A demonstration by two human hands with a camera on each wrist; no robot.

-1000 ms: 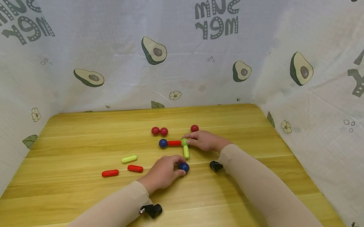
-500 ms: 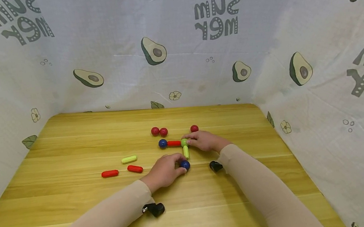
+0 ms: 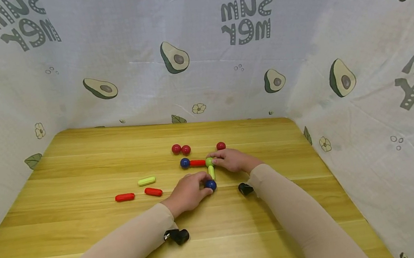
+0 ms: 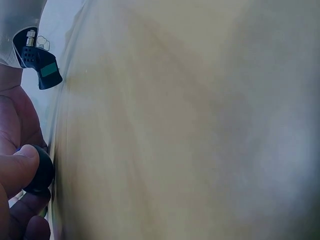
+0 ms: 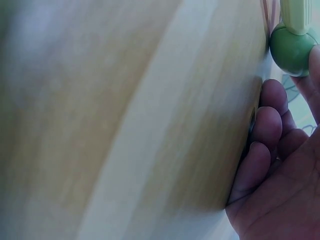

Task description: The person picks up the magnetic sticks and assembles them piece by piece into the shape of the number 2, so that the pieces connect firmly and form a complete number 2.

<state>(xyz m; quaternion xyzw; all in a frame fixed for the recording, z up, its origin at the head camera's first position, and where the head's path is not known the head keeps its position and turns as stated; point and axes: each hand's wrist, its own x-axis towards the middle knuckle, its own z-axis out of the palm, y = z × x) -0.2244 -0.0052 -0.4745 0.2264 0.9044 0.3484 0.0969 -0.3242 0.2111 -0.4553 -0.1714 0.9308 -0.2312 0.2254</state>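
Observation:
My left hand (image 3: 189, 191) pinches a dark blue ball (image 3: 211, 185) between thumb and fingers, low over the table. In the left wrist view the thumb lies across that ball (image 4: 42, 170). The ball is right at the near end of a yellow-green rod (image 3: 211, 172). This rod runs to a green ball (image 3: 209, 162), which my right hand (image 3: 232, 159) holds with thumb and fingertips. Out to the left of the green ball goes a red rod (image 3: 197, 163), ending in a second blue ball (image 3: 185, 163). In the right wrist view the green ball (image 5: 292, 50) meets a pale rod (image 5: 297, 15).
Behind the joined pieces lie two red balls (image 3: 181, 149) side by side and another red ball (image 3: 221, 146) near my right fingers. To the left are a loose yellow-green rod (image 3: 146, 181) and two red rods (image 3: 139, 194). A patterned cloth (image 3: 209, 85) borders the wooden table (image 3: 78, 163).
My left hand has moved slightly forward and right, bringing the blue ball up to the end of the yellow-green rod. The right hand stays in place on the green ball.

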